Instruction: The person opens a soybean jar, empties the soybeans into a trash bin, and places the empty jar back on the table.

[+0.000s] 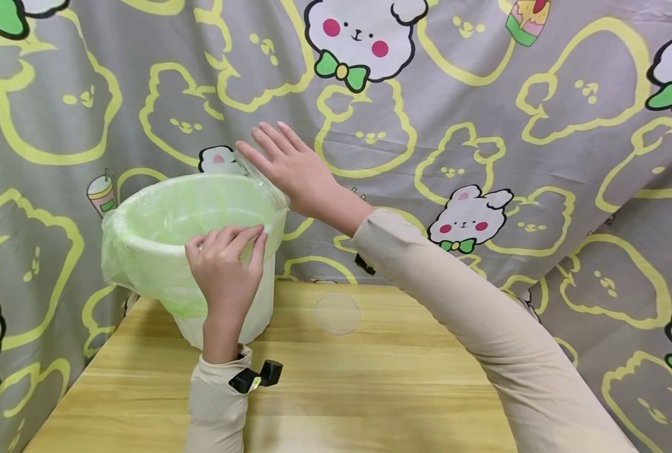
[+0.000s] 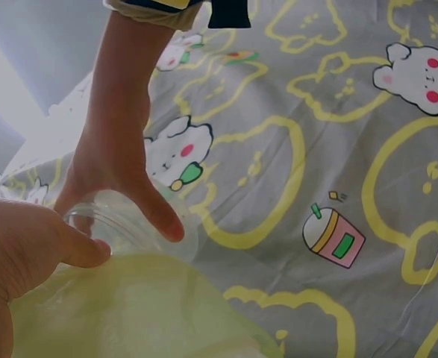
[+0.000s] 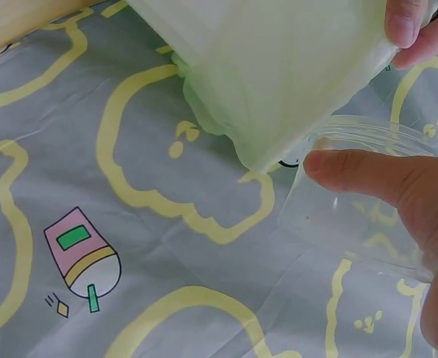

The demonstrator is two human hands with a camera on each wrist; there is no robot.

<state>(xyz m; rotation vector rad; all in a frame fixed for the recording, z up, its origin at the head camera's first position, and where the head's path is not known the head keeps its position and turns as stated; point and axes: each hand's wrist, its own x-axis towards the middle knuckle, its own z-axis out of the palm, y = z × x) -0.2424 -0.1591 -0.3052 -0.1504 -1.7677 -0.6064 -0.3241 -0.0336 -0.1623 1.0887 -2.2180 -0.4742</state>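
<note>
A trash bin [image 1: 236,327] lined with a pale green bag [image 1: 160,270] stands on the table's left side. My right hand [image 1: 302,173] grips a clear plastic jar [image 1: 263,184] at the bin's right rim. The jar is tilted, with its threaded mouth toward the bin; in the right wrist view the jar [image 3: 345,216] looks see-through, with the thumb along its side. At the near right rim, my left hand [image 1: 225,264] pinches the lined edge between thumb and fingers, close to the jar's mouth. What lies deep inside the bin is hidden.
A clear round lid [image 1: 337,313] lies on the wooden table [image 1: 381,377], right of the bin. Behind the table hangs a grey curtain [image 1: 483,126] with cartoon rabbits and yellow outlines. Black wrist devices sit on both sleeves.
</note>
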